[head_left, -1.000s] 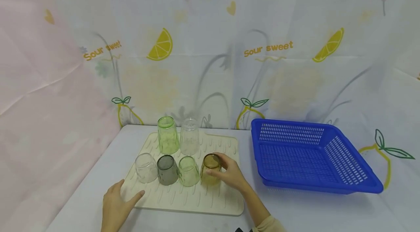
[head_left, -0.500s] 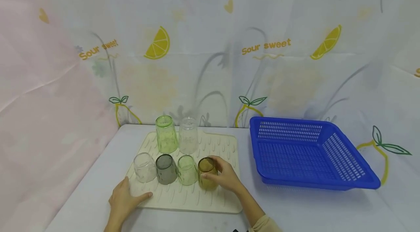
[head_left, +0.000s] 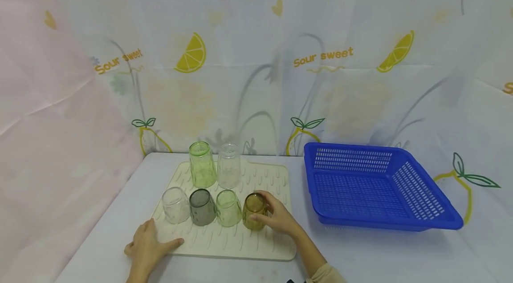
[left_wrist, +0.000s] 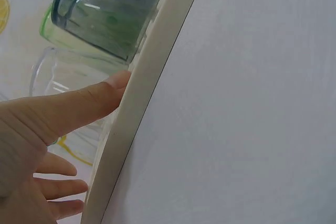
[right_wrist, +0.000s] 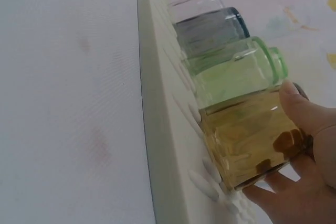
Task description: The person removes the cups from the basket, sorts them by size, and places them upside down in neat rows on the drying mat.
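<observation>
My right hand [head_left: 276, 216] holds an amber glass [head_left: 254, 218] upside down at the right end of the front row, thumb on the near side and fingers round the far side. In the right wrist view the amber glass [right_wrist: 252, 137] meets the mat. My left hand [head_left: 147, 245] rests at the front left corner of the cream drying mat [head_left: 224, 245], thumb on its front edge, fingers along its left side. Beside the amber glass stand a pale green glass [head_left: 228, 209], a dark grey glass [head_left: 202, 207] and a clear glass [head_left: 175, 206], all upside down.
Behind the front row stand a taller green glass [head_left: 202, 167] and a tall clear glass [head_left: 229, 167]. A blue plastic basket [head_left: 384, 223] sits right of the mat on the white table [head_left: 340, 256]. A lemon-printed curtain [head_left: 248, 96] hangs behind.
The amber glass has shifted slightly left and nearer me in my right hand, beside the pale green glass. My left hand has moved a little right, onto the mat's corner. The view has shifted slightly.
</observation>
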{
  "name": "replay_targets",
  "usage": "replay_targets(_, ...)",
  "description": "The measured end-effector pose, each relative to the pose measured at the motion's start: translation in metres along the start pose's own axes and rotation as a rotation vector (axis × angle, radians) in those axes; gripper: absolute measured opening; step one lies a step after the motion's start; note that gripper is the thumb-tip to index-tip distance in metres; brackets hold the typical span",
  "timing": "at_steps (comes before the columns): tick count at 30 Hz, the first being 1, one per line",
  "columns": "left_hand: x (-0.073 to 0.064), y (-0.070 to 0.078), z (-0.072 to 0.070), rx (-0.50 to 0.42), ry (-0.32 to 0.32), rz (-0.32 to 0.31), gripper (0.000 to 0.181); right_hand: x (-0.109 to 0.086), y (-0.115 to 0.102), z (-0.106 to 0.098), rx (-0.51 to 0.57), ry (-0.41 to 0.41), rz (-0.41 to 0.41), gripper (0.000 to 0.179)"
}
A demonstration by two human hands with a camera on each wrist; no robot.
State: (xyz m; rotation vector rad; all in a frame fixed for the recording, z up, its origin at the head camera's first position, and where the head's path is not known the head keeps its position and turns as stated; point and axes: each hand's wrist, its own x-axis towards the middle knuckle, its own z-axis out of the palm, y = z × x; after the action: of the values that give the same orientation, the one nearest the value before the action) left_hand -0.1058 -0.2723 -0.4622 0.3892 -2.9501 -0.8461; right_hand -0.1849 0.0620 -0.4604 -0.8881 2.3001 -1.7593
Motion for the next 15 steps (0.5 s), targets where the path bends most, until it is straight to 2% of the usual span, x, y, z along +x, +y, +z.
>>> replay_targets(4,0.001,-0.005,-0.002,-0.009,-0.047,-0.010,0.117,-0.002,0.008,0.000,-0.062,-0.010,0.011,0.066)
replay_targets(10,0.002,-0.009,-0.005,-0.029,-0.095,0.012,0.120,-0.008,0.011,0.002,-0.129,0.007,0.056,0.075)
replay_targets(13,0.000,-0.008,-0.009,-0.022,-0.088,0.022,0.116,-0.010,0.010,0.000,-0.156,0.016,0.086,0.079)
replay_targets(15,-0.004,-0.005,-0.014,-0.036,-0.042,0.038,0.111,-0.013,0.008,-0.002,-0.184,0.021,0.117,0.082)
